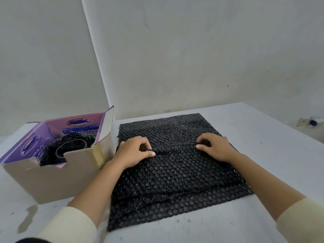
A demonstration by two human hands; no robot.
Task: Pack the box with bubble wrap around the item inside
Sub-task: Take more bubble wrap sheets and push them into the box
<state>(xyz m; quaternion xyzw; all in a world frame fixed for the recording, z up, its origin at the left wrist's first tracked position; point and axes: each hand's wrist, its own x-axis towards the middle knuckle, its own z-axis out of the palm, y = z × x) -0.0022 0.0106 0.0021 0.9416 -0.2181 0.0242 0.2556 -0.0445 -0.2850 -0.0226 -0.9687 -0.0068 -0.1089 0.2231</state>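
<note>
A stack of black bubble wrap sheets (175, 174) lies flat on the white table (263, 155). My left hand (135, 151) and my right hand (214, 146) rest on it side by side, each pinching a fold of the top sheet between curled fingers and thumb. To the left stands an open cardboard box (56, 176) with purple printed flaps. Inside it a round glass item (71, 148) sits among black bubble wrap.
Grey walls meet in a corner behind the table. A small white and blue object (313, 122) lies at the far right beyond the table edge. Dark stains mark the table's near left part (29, 218).
</note>
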